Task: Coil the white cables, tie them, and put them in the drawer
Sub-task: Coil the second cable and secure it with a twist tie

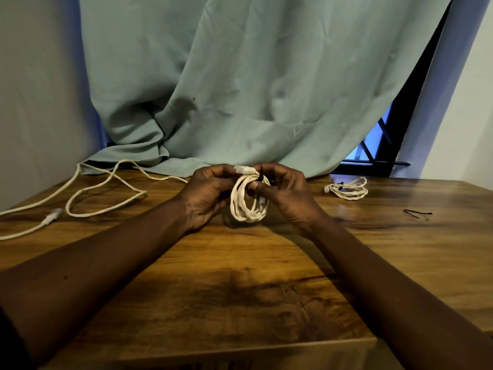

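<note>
The coiled white cable [249, 209] hangs upright between the two hands, just above the middle of the desk [240, 276]. Its loops drop downward from the grip, so the ring's long axis runs top to bottom and its open face turns toward the camera. At the top of the ring, where the strands bunch, a small black tie [261, 178] sits across them, and a pale connector [242, 169] pokes out to the left just above. The left hand [208, 194] holds the left side of the bunch, fingers curled round the strands near the connector. The right hand [285, 194] pinches at the tie, one fingertip [255, 186] pressed against the coil's upper right. Both grips are thus clamped on the same cable at its top, and the free loops lie below them. I judge the step in hand to be the fastening of the tie. It turns on the right hand, which is nearer the tie, while the left only steadies the bundle. Whether the tie is already closed is too small to tell. Farther out, a second coil [346, 188], apparently bound, lies on the desk to the right, well apart. A spare black tie [417, 213] lies farther right again and nearer the camera, and a loose white cable [106, 194] sprawls uncoiled on the left. A green curtain [240, 76] hangs behind. No drawer shows.
</note>
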